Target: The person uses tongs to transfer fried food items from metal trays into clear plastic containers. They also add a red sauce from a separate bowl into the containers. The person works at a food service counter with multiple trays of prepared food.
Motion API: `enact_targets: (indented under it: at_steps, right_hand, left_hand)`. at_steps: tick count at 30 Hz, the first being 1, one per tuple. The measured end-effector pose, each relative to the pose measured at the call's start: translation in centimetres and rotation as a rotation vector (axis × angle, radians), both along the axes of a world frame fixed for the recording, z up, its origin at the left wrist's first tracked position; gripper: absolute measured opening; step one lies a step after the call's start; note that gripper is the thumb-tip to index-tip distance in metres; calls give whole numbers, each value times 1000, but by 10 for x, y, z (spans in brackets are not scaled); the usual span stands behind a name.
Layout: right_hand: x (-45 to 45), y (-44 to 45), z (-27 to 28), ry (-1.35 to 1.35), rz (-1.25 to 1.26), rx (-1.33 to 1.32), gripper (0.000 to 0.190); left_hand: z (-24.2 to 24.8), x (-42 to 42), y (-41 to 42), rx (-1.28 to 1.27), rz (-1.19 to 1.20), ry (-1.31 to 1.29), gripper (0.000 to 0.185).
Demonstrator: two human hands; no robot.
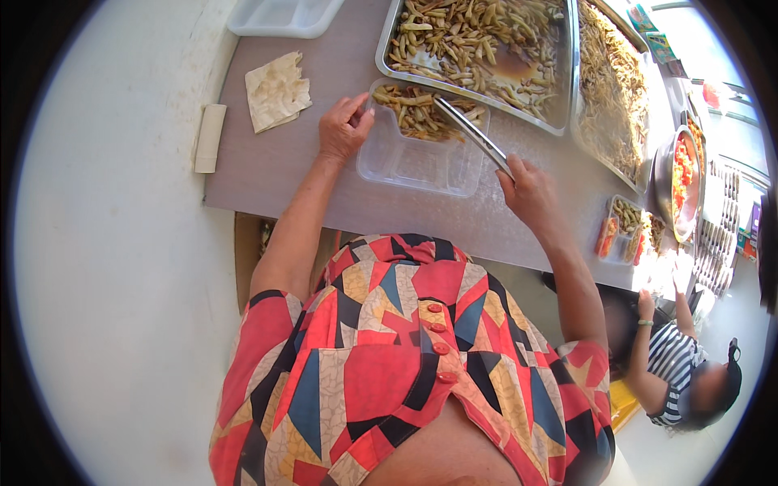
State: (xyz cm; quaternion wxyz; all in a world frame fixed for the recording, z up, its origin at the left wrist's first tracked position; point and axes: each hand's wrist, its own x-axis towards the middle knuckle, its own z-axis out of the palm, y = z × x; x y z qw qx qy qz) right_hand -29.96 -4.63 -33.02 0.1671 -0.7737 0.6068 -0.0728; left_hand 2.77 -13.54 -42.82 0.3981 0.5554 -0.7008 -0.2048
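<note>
A clear plastic compartment tray (413,167) lies on the table before me, its far compartment heaped with cooked green beans (419,112). My left hand (347,127) is at the tray's upper left corner, thumb and fingers bent close to the rim; whether it grips the rim I cannot tell. In my right hand (530,188) are metal tongs (477,136), slanting up to the left with their tips at the beans in the tray. Just beyond stands a large metal pan (474,91) of the same beans, with brown liquid showing at its bottom.
Right of the pan is another metal pan (632,182) of shredded food. Farther right stand a bowl of red and orange food (682,176) and a filled compartment tray (619,231). A folded cloth or flatbread (276,91) and white trays (282,18) lie left. A co-worker (674,364) is at the lower right.
</note>
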Motion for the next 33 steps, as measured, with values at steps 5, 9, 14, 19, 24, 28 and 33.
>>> enact_targets:
  at_steps: [5,9,14,19,24,28,33]
  right_hand:
    - [-1,-6,19,-133,-48,-46,20]
    - [-9,-15,41,-115,-101,-136,20]
    - [-18,-26,54,18,-106,-3,24]
    - [0,-22,47,92,31,66,25]
    - [-8,-27,43,81,13,61,23]
    - [-22,-32,57,101,-40,-64,24]
    - [-34,-28,79,191,64,-1,27]
  left_hand:
    - [-1,1,0,-4,5,1,26]
    - [-1,0,0,12,12,16,26]
    - [-2,2,0,8,16,-3,25]
    - [-4,0,1,9,18,12,25]
    - [-4,1,-1,-8,9,2,24]
    - [-5,1,0,11,20,-2,24]
    - [-4,1,0,8,18,-9,25]
